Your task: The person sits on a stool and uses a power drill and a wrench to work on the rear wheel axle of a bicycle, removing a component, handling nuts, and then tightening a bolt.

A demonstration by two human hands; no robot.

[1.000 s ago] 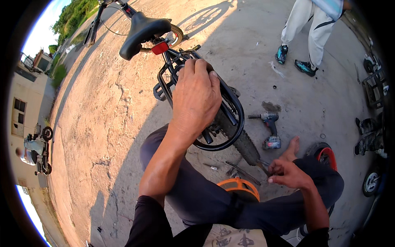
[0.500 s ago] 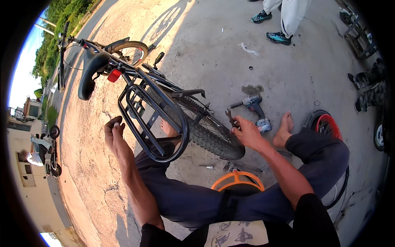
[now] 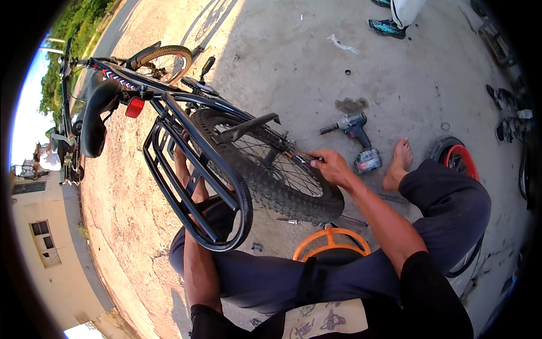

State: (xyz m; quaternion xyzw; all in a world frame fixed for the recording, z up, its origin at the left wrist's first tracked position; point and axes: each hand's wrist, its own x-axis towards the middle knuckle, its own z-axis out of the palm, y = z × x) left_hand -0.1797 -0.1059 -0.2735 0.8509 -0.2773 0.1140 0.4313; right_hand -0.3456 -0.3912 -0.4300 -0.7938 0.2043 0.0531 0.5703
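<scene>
A black bicycle leans in front of me, its rear wheel (image 3: 257,186) between my legs. My right hand (image 3: 332,167) is closed on a wrench (image 3: 304,158), whose far end reaches in among the spokes by the wheel's hub; where its jaw sits I cannot make out. On the other side of the wheel my left hand (image 3: 182,148) reaches under the rear rack (image 3: 186,223). Rack bars cover its fingers, so what it touches is hidden. Above the rack are a dark saddle (image 3: 101,116) and a red reflector (image 3: 135,107).
A cordless impact driver (image 3: 357,134) lies on the concrete right of the wheel. An orange-rimmed seat (image 3: 332,231) is beneath me. A small metal part (image 3: 257,247) lies near the rack, and a red-rimmed wheel (image 3: 458,161) beyond my right foot. Another person's shoe (image 3: 388,28) shows at the top.
My left hand has gone from beside the rack to beneath it. My right hand has brought the wrench against the wheel near the hub. The bicycle sits further left in view.
</scene>
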